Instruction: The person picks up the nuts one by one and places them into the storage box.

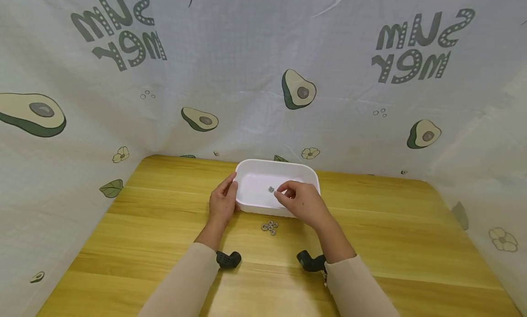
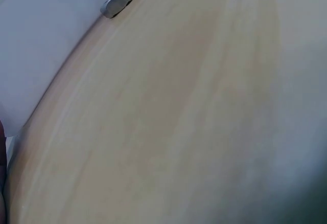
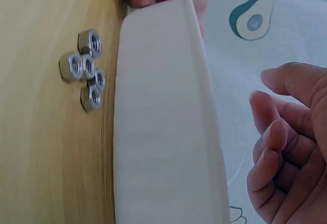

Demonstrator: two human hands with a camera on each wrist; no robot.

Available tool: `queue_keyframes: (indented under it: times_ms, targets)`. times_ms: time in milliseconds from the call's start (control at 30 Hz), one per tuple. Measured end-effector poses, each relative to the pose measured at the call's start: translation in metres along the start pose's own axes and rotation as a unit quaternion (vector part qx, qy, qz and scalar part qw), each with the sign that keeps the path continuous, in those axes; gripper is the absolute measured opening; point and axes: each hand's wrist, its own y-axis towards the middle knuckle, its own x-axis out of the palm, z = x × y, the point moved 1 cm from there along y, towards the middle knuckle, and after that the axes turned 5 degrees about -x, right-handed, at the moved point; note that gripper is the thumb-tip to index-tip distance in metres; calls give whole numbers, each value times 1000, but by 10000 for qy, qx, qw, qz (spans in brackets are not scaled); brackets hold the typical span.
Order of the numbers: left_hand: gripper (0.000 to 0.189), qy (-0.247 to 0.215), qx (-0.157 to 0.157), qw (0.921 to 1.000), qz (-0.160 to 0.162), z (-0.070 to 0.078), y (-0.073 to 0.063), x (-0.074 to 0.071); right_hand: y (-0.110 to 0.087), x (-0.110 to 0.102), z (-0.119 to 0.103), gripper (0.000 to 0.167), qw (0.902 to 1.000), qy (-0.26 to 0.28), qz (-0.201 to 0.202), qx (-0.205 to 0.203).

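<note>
A white plastic box (image 1: 263, 210) stands on the wooden table, open at the top. My left hand (image 1: 222, 202) grips its left end, with fingertips at the rim. Over the right part of the box hovers my right hand (image 1: 302, 202). In the right wrist view a gap shows between thumb and index finger, the other fingers loosely bent, and nothing is held. Inside the box, just left of the right fingertips, small grey metal nuts (image 1: 271, 189) show. Several more hex nuts (image 3: 88, 66) lie clustered on the table along the box's near side.
The wooden table (image 1: 391, 230) runs out to both sides of the box. Behind it hangs a pale curtain (image 1: 247, 79) printed with avocados and lettering. Black wrist devices (image 1: 228, 260) sit at both sleeve cuffs.
</note>
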Motion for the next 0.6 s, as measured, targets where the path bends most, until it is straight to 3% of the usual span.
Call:
queue_keyframes:
  times_ms: [367,600]
  targets:
    - [38,-9,-32,10000,-41,1,0,1,-27,13,-4,10,9993,287,-229,121]
    - [38,67,-49,10000,1,2,-1,0,-33,24,1,5,9985,275,-470,103]
